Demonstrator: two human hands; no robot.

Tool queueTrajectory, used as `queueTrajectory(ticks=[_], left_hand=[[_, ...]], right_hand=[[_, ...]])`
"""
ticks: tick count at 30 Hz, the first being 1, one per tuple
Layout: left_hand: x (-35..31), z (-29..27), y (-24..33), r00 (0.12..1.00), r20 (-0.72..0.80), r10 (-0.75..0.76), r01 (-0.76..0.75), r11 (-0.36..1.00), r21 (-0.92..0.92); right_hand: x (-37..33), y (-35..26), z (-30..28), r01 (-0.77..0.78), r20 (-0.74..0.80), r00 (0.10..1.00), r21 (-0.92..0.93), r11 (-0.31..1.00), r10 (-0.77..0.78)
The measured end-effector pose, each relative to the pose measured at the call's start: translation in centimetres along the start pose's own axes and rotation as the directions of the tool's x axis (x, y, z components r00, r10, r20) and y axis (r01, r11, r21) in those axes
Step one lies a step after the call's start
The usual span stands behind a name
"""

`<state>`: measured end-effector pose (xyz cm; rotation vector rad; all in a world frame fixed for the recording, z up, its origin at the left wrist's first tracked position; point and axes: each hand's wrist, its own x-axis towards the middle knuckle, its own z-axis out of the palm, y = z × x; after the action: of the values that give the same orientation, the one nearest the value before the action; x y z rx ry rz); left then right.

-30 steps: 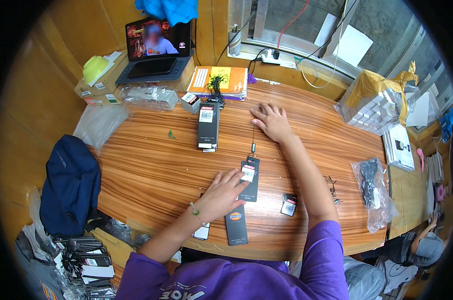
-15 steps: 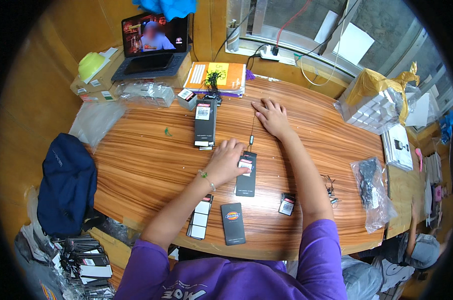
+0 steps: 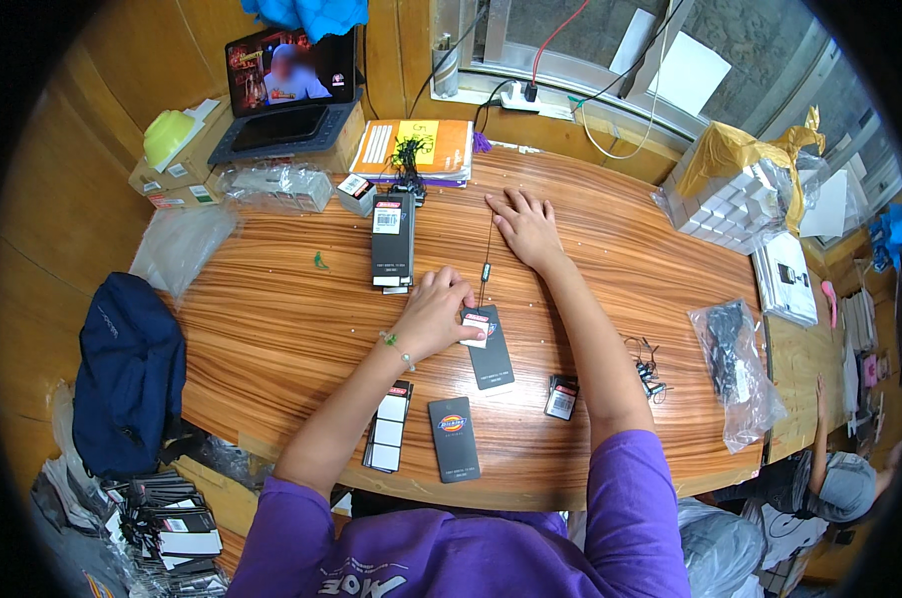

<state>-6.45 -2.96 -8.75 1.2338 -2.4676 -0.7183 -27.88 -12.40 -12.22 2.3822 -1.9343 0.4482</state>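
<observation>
One wood-grain desk [image 3: 252,339] fills the scene, with a navy bag [image 3: 127,374] at its left edge and a plastic-wrapped pack of white boxes [image 3: 715,204] at far right. The right hand [image 3: 526,227] lies flat and unclenched in the far middle; the left hand [image 3: 436,314] curls at centre, and whether it grips I cannot tell. Far of it lies a stack of dark tags [image 3: 393,254]. Just right of the left hand sits the corded tag [image 3: 493,361], its white label [image 3: 473,341] under the thumb, its thin cord [image 3: 489,242] reaching the right fingertips.
</observation>
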Motion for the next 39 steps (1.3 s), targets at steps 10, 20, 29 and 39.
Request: queueTrajectory(ticks=[10,20,29,39], left_hand=[[-2.1,1.4,2.9,0.968,0.013,0.25,-0.249,0.958,0.139],[-2.4,0.9,1.6,0.95,0.18,0.256,-0.272,0.96,0.072],[-2.0,0.8,1.2,0.955,0.162,0.248,-0.256,0.966,0.03],[-2.7,0.3,1.8,0.961,0.118,0.251,-0.258,0.965,0.05]], right_hand=[[-0.2,0.2,0.0,0.003,-0.017,1.0,-0.005,1.0,-0.003],[0.0,0.2,0.3,-0.008,-0.008,1.0,0.02,1.0,0.008],[1.5,0.9,0.5,-0.137,0.039,0.99,-0.003,0.991,0.137],[2.3,1.8,0.1,-0.166,-0.077,0.978,0.274,0.947,0.194]])
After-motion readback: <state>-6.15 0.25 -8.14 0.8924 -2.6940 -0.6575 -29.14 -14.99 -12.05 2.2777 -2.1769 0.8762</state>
